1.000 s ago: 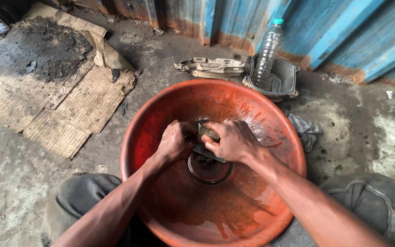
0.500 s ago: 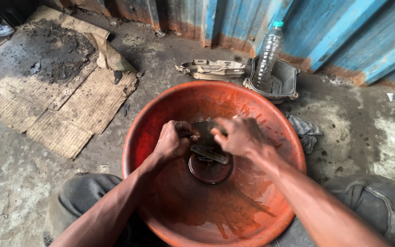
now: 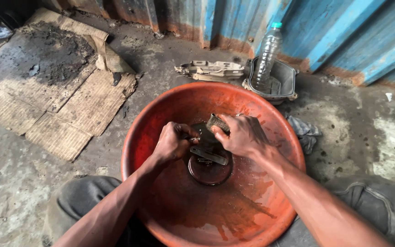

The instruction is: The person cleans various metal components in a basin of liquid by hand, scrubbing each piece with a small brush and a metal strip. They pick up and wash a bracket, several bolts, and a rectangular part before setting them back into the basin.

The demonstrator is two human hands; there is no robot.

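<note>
Here: orange basin (image 3: 161, 114) between the knees. Left hand (image 3: 173, 142) closed on a metal part (image 3: 208, 154), steadying it above the basin's centre; right hand (image 3: 243, 136) grips a small brush (image 3: 217, 122), tilted onto it. Plastic bottle (image 3: 267, 55) behind.

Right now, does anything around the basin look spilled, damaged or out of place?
Yes. The cardboard on the floor is torn and bears a dark, sooty stain. A thin pool of liquid sits in the basin, which is streaked inside. A rag lies crumpled beside it. Both hands, left and right, grip a grimy metal part.
</note>
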